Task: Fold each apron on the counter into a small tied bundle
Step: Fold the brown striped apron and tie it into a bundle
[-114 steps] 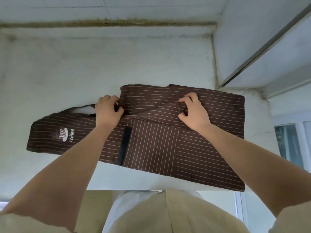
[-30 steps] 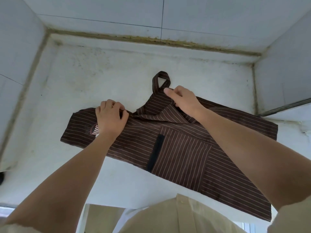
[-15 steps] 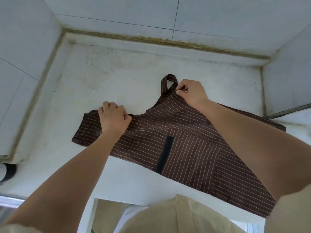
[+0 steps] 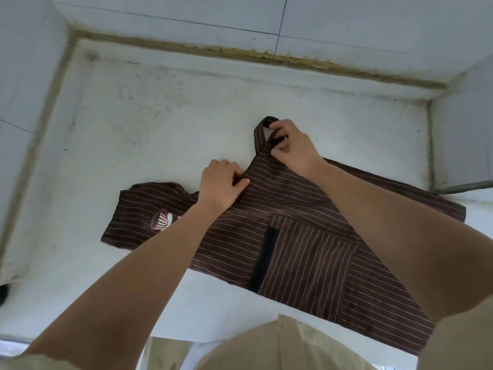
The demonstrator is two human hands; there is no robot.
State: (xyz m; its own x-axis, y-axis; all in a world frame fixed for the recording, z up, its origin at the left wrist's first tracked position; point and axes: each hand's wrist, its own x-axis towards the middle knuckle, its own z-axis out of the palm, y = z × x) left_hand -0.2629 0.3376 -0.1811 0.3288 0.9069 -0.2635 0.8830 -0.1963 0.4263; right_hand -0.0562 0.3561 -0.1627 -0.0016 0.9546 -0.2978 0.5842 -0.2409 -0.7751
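Brown apron [image 4: 288, 198]: pinstriped cloth lying flat and slantwise on the white tabletop [image 4: 149, 134], with the bib end at the left and the skirt end running lower right to the near edge.
Left hand [image 4: 222, 185]: forearm reaches in from the lower left, knuckles up; curled fingers and thumb pinch the apron's far edge near mid-length.
Right hand [image 4: 293, 149]: forearm crosses above the skirt from the right; fingers and thumb are clamped on the strap loop [image 4: 258, 134], which rises from the far edge.
Pocket [image 4: 309, 263]: sewn on the front, with a black strip [image 4: 266, 257] along its left side; it lies flat and its inside does not show.
Logo [image 4: 160, 220]: pale print on the bib, partly hidden by the left forearm.
Shirt [image 4: 280, 348]: beige, at the bottom edge.
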